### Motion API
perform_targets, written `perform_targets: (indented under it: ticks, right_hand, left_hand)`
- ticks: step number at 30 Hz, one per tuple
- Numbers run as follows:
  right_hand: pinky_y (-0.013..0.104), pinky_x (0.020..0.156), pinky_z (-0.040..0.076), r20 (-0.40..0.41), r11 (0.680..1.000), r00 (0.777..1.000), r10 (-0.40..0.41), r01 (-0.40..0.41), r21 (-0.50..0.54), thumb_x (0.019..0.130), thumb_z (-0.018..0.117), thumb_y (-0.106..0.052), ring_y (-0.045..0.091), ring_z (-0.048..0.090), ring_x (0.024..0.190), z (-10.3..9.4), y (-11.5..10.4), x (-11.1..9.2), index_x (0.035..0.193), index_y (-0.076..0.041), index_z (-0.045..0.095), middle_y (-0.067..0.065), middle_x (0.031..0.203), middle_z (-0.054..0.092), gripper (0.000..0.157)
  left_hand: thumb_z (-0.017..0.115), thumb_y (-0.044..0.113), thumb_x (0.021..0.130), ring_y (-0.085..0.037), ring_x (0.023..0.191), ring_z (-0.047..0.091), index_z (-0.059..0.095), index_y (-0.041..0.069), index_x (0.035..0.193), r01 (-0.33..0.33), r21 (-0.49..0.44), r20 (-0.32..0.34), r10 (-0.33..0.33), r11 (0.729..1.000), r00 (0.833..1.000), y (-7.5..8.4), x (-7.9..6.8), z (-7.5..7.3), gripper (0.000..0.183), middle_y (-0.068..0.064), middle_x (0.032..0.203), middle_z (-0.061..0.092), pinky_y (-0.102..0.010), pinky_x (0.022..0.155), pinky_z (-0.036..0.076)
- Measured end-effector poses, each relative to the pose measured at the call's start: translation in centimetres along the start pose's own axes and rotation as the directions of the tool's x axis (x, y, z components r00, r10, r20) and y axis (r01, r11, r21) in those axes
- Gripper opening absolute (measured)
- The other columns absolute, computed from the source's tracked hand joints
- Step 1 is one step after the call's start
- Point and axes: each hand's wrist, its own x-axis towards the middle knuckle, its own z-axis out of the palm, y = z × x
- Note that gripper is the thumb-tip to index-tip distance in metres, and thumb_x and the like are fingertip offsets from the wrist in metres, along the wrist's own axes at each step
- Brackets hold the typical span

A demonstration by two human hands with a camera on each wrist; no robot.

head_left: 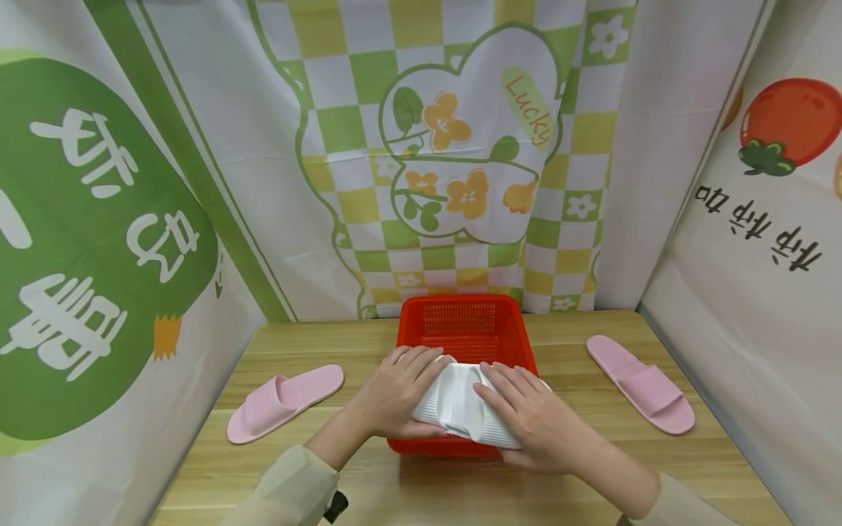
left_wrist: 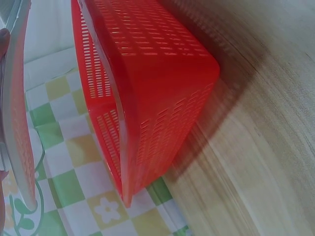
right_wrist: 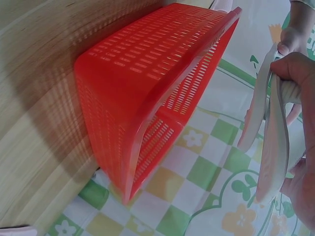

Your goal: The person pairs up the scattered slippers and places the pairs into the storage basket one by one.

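Note:
A pair of white slippers is held side by side over the near part of a red plastic basket. My left hand grips the left slipper across its ribbed strap, thumb below and fingers on top. My right hand holds the other slipper the same way. In the right wrist view the soles of the white slippers show above the basket's rim, with fingers and thumb round their edges. Only the edge of one white slipper shows in the left wrist view.
One pink slipper lies on the wooden table left of the basket. Another pink slipper lies to the right. Behind the table hangs a green and yellow checked cloth, and printed cloth walls flank both sides.

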Motion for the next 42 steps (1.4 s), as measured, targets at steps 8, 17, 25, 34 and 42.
perform_targets:
  ticks: [8, 17, 25, 34, 42]
  right_hand:
    - [0.053, 0.094, 0.045, -0.004, 1.0, 1.0, 0.004, -0.004, -0.014, 0.06, 0.081, -0.036, 0.04, 0.046, 0.125, 0.05, -0.07, 0.18, 0.138, 0.0, 0.044, 0.024, 0.143, 0.043, 0.094]
    - [0.052, 0.095, 0.045, 0.007, 1.0, 1.0, 0.017, -0.017, -0.022, 0.06, 0.081, -0.037, 0.039, 0.046, 0.126, 0.21, -0.29, 0.41, 0.138, -0.001, 0.044, 0.023, 0.143, 0.043, 0.094]
    - [0.053, 0.096, 0.044, 0.015, 1.0, 1.0, 0.023, -0.023, -0.019, 0.061, 0.081, -0.037, 0.039, 0.046, 0.126, 0.23, -0.48, 0.61, 0.138, -0.001, 0.044, 0.024, 0.143, 0.044, 0.093]
    - [0.053, 0.097, 0.043, 0.01, 0.999, 1.0, 0.018, -0.017, -0.031, 0.061, 0.081, -0.036, 0.039, 0.046, 0.125, 0.2, -0.56, 0.8, 0.138, 0.0, 0.044, 0.024, 0.143, 0.043, 0.093]
    - [0.053, 0.097, 0.043, 0.008, 0.999, 1.0, 0.021, -0.021, -0.036, 0.06, 0.08, -0.036, 0.039, 0.047, 0.125, 0.3, -0.63, 0.82, 0.137, 0.0, 0.044, 0.024, 0.142, 0.044, 0.092]
  left_hand:
    - [0.05, 0.074, 0.079, -0.029, 0.117, 0.051, 0.049, 0.003, 0.138, 0.008, 0.003, 0.004, -0.008, 1.0, 1.0, 0.25, 0.23, 0.04, 0.092, -0.014, 0.134, 0.053, -0.044, 0.096, 0.044]
    - [0.052, 0.072, 0.078, -0.028, 0.118, 0.051, 0.049, 0.004, 0.138, 0.014, 0.014, 0.014, -0.014, 1.0, 1.0, 0.5, 0.37, 0.05, 0.091, -0.013, 0.134, 0.053, -0.043, 0.097, 0.044]
    - [0.052, 0.073, 0.078, -0.027, 0.118, 0.051, 0.049, 0.005, 0.138, 0.024, 0.01, 0.021, -0.024, 1.0, 0.999, 0.68, 0.45, 0.06, 0.091, -0.012, 0.134, 0.053, -0.042, 0.097, 0.043]
    - [0.051, 0.072, 0.079, -0.027, 0.118, 0.051, 0.048, 0.005, 0.139, 0.025, 0.007, 0.028, -0.025, 1.0, 0.999, 0.82, 0.61, 0.15, 0.09, -0.012, 0.136, 0.052, -0.043, 0.098, 0.044]
    - [0.05, 0.072, 0.079, -0.027, 0.117, 0.051, 0.048, 0.004, 0.138, 0.023, 0.013, 0.028, -0.023, 1.0, 0.999, 0.87, 0.68, 0.21, 0.09, -0.013, 0.135, 0.053, -0.043, 0.097, 0.044]
